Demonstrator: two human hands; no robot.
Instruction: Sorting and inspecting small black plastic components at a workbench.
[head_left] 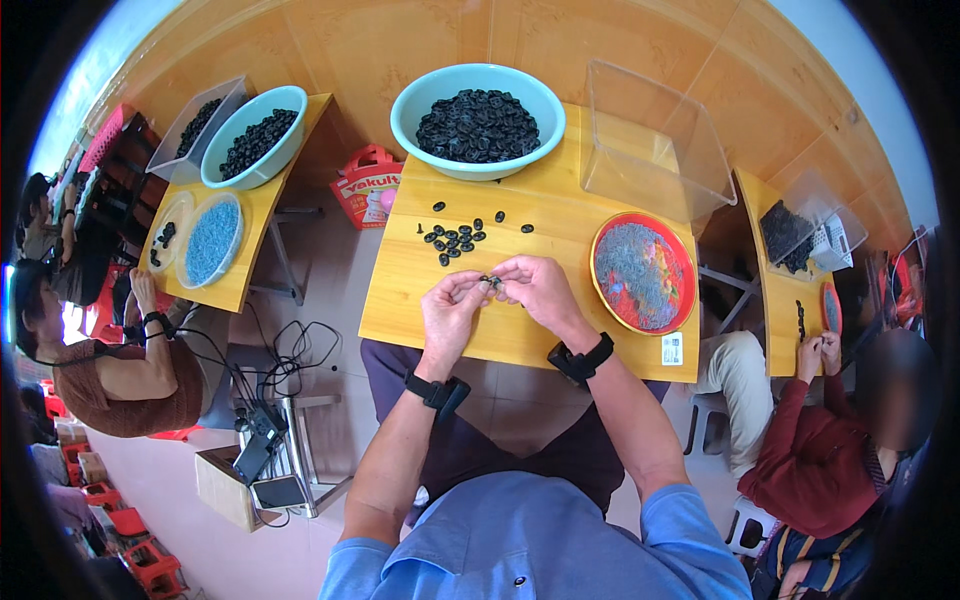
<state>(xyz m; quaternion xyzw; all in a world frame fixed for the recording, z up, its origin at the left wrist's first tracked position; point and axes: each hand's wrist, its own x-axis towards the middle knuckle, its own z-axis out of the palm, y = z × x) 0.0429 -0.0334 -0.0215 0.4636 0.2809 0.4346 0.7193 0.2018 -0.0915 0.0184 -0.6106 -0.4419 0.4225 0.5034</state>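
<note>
My left hand (pixel 450 312) and right hand (pixel 535 288) are together, fingertips of both pinched on a small dark piece (pixel 491 282) just inside the table's near edge; its finer shape is too small to tell. Bare wood lies to the left of my hands, and more of it on the right, up to the red round tray (pixel 597 262) by the table's right edge. Straight ahead, a loose cluster of black oval pieces (pixel 465 240) takes up the room just beyond my fingers.

Behind that cluster, the pale blue basin (pixel 480 170) of black pieces blocks the far left, its rim reaching past the far edge. The clear plastic bin (pixel 630 190) fills the far right corner, behind the tray with its heap of small grey bits (pixel 632 265).

The table (pixel 400 305) is smooth yellow wood, set near an orange tiled wall (pixel 400 35). Similar tables stand on either side, well apart, with one person (pixel 135 390) seated at the left and another (pixel 815 465) at the right.
</note>
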